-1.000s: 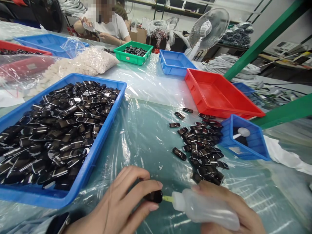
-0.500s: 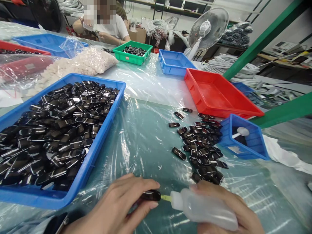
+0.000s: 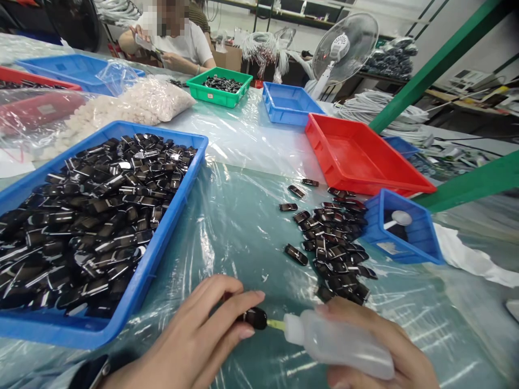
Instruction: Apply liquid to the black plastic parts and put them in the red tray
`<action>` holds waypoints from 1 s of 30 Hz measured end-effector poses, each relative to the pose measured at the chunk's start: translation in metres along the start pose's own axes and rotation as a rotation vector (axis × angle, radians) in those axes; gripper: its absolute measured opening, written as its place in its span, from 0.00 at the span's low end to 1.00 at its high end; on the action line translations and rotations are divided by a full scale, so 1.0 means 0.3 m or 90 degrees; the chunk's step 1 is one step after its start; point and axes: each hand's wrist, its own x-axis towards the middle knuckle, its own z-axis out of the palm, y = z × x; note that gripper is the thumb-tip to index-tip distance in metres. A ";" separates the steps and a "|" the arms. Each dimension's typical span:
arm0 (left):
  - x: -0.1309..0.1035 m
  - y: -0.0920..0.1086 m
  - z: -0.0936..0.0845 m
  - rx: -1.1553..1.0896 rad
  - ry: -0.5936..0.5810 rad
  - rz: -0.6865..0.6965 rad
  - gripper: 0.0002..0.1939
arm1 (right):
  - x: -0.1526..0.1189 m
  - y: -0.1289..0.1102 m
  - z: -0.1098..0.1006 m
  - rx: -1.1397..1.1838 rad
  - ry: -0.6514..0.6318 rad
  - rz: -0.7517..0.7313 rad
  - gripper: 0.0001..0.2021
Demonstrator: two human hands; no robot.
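Between the thumb and fingers of my left hand point(image 3: 206, 329) is a small glossy black plastic piece point(image 3: 255, 317), its rounded end pointing right. My right hand point(image 3: 377, 335) is wrapped round a translucent squeeze bottle point(image 3: 344, 343) lying nearly level. The bottle's thin yellowish tip point(image 3: 275, 324) meets the end of the black piece. Beyond my right hand lies a loose pile of similar black pieces point(image 3: 336, 243). To the left, a large blue tray point(image 3: 162, 246) is filled with many more of them.
A small blue bin point(image 3: 421, 232) with a white scoop point(image 3: 399, 219) stands right of the pile, beside a red tray point(image 3: 365, 156) and green frame bars point(image 3: 438, 65). Farther back are a green tray point(image 3: 219, 99), a bag of pale pieces point(image 3: 158, 100), a fan point(image 3: 344, 46) and a seated person point(image 3: 194, 46).
The fingers of my left hand have shifted on the black piece, the index finger lifting and the piece turning slightly. The bottle tip stays at its end. The view has moved slightly.
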 end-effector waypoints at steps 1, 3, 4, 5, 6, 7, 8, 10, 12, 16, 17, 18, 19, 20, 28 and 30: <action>-0.001 0.001 0.000 0.001 -0.001 0.004 0.16 | 0.000 0.002 -0.002 -0.005 0.001 -0.001 0.14; -0.004 0.001 0.001 0.006 -0.002 0.012 0.16 | 0.002 0.006 -0.006 -0.013 -0.009 -0.002 0.15; -0.004 0.001 0.001 0.011 -0.001 0.017 0.17 | 0.005 0.007 -0.008 -0.006 -0.022 -0.004 0.15; -0.004 0.001 0.001 0.015 0.001 0.022 0.17 | 0.009 0.008 -0.010 0.009 -0.038 -0.006 0.15; -0.004 0.001 0.000 0.019 0.002 0.026 0.17 | 0.013 0.009 -0.011 0.028 -0.054 -0.008 0.14; -0.004 0.001 0.000 0.021 0.003 0.028 0.17 | 0.017 0.009 -0.013 0.047 -0.070 -0.011 0.14; -0.004 0.002 -0.001 0.022 0.002 0.028 0.17 | 0.019 0.009 -0.014 0.056 -0.082 -0.014 0.13; -0.005 0.003 -0.001 0.021 -0.002 0.027 0.18 | 0.020 0.011 -0.017 0.049 -0.091 -0.019 0.13; -0.007 0.003 0.000 0.022 -0.002 0.028 0.18 | 0.013 0.016 -0.020 0.028 -0.087 -0.015 0.13; -0.011 0.004 0.005 0.035 -0.001 0.034 0.19 | -0.001 0.029 -0.027 -0.038 -0.042 -0.003 0.14; -0.012 0.004 0.006 0.036 -0.003 0.031 0.19 | 0.000 0.031 -0.030 -0.034 -0.047 -0.007 0.14; -0.013 0.004 0.007 0.038 -0.006 0.026 0.19 | 0.002 0.032 -0.034 -0.020 -0.068 -0.014 0.14; -0.013 0.004 0.007 0.040 -0.008 0.020 0.19 | 0.007 0.032 -0.038 -0.005 -0.098 -0.020 0.13; -0.013 0.003 0.007 0.043 -0.010 0.014 0.19 | 0.012 0.032 -0.043 0.006 -0.131 -0.025 0.14; -0.007 0.002 0.005 0.040 -0.007 0.030 0.18 | 0.028 0.030 -0.060 0.043 -0.208 0.010 0.23; -0.007 0.004 0.006 0.045 -0.001 0.030 0.18 | 0.030 0.029 -0.057 0.059 -0.215 0.014 0.24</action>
